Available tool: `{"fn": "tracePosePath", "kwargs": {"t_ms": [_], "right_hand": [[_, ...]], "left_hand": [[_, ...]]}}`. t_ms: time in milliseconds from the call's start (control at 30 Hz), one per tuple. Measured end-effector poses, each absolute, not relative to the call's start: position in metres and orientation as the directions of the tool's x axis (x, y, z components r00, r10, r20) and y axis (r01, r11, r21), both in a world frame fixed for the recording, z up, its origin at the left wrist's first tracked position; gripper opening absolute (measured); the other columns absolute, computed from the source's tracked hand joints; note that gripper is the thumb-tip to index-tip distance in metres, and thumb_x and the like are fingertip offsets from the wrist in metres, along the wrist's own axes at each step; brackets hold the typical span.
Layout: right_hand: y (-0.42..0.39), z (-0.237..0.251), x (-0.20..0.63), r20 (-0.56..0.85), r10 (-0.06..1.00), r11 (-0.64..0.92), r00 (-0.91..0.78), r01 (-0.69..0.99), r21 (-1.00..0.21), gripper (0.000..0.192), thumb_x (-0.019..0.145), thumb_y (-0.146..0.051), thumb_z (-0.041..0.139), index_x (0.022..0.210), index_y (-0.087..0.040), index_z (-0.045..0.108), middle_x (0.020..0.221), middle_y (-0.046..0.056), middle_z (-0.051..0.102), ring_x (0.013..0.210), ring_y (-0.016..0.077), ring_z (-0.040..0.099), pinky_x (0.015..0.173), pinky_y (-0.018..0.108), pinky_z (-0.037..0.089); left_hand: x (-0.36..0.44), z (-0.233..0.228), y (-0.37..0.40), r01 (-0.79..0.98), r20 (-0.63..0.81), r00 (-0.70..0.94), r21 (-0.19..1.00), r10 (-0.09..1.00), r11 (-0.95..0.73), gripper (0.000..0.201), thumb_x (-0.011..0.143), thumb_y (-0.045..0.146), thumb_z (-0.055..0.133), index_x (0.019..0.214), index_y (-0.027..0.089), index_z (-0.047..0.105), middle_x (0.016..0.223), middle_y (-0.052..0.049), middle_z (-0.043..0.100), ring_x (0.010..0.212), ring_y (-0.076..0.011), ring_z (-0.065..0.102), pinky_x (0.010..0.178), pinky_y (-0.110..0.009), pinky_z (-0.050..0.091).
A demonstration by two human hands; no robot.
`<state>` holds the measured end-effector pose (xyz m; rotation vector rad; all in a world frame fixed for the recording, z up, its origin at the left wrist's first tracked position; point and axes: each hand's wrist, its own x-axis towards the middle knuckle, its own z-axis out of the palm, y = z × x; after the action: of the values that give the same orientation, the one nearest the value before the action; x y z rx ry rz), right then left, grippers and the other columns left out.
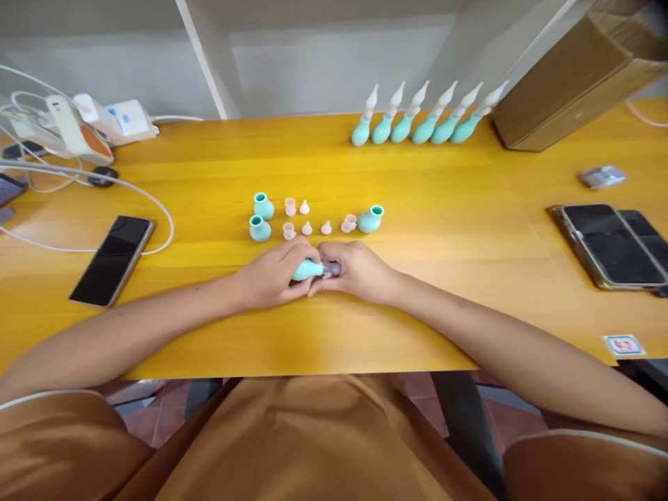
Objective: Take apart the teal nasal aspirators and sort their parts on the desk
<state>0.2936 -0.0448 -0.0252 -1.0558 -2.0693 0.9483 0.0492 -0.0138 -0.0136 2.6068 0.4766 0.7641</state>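
Note:
My left hand point(276, 273) is closed around a turquoise squeeze bulb point(307, 270), lying sideways with its neck to the right. My right hand point(360, 271) grips a clear plastic connector point(330, 269) at the bulb's neck, and the two parts touch. Just beyond my hands stand two turquoise bulbs point(260, 228) with open necks, and a third bulb point(371, 218) leans to the right. Between them are three clear cup-shaped connectors point(290, 207) and three small pale funnel-like pieces point(307, 228).
Several assembled bulb aspirators point(402, 127) with white tips stand in a row at the back, beside a cardboard box point(579, 76). A phone point(112, 261), cables and chargers point(125, 122) lie left. More phones point(613, 245) and a small card point(624, 345) lie right.

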Motion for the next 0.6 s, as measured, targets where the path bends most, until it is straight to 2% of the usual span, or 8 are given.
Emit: {"fn": "tracePosePath", "kwargs": {"t_ms": [133,267,367,467,600], "right_hand": [[-0.042,-0.024,0.297,0.197,0.834,0.428,-0.515,0.38,-0.82,0.067,0.082,-0.083,0.087,0.091,-0.022,0.063,0.075,-0.002,0.065,0.065,0.016,0.054,0.065,0.028,0.036],[-0.042,-0.014,0.309,0.166,0.759,0.432,-0.63,0.296,-0.852,0.064,0.085,-0.078,0.088,0.106,-0.021,0.067,0.082,-0.001,0.069,0.068,0.0162,0.059,0.067,0.028,0.043],[-0.043,-0.008,0.317,0.163,0.708,0.441,-0.687,0.25,-0.862,0.054,0.096,-0.068,0.084,0.115,-0.02,0.07,0.089,0.001,0.073,0.074,0.0172,0.063,0.07,0.028,0.047],[-0.043,-0.008,0.317,0.195,0.704,0.477,-0.683,0.251,-0.842,0.038,0.108,-0.057,0.073,0.116,-0.019,0.072,0.096,0.004,0.076,0.079,0.0174,0.065,0.075,0.028,0.048],[-0.044,-0.013,0.312,0.198,0.742,0.486,-0.641,0.309,-0.817,0.034,0.107,-0.054,0.076,0.111,-0.02,0.07,0.092,0.002,0.075,0.075,0.0163,0.061,0.073,0.028,0.045]], "left_hand": [[0.05,-0.013,-0.014,0.236,0.429,0.787,0.453,0.443,-0.86,0.023,0.102,0.023,0.069,0.123,0.021,0.06,0.114,-0.009,0.074,0.102,-0.0237,0.074,0.092,-0.038,0.062],[0.05,-0.012,-0.015,0.231,0.454,0.779,0.435,0.433,-0.871,0.025,0.1,0.02,0.067,0.124,0.021,0.06,0.113,-0.009,0.075,0.102,-0.0235,0.074,0.091,-0.037,0.061],[0.051,-0.011,-0.016,0.228,0.454,0.78,0.434,0.431,-0.871,0.026,0.1,0.018,0.067,0.125,0.022,0.059,0.114,-0.008,0.075,0.103,-0.0235,0.074,0.092,-0.037,0.061],[0.051,-0.011,-0.016,0.222,0.458,0.775,0.446,0.434,-0.867,0.024,0.101,0.019,0.067,0.124,0.021,0.059,0.113,-0.009,0.075,0.102,-0.0234,0.074,0.091,-0.037,0.061],[0.05,-0.013,-0.015,0.231,0.43,0.783,0.469,0.449,-0.852,0.023,0.102,0.022,0.067,0.124,0.022,0.06,0.113,-0.008,0.075,0.1,-0.0232,0.073,0.09,-0.038,0.06]]}}
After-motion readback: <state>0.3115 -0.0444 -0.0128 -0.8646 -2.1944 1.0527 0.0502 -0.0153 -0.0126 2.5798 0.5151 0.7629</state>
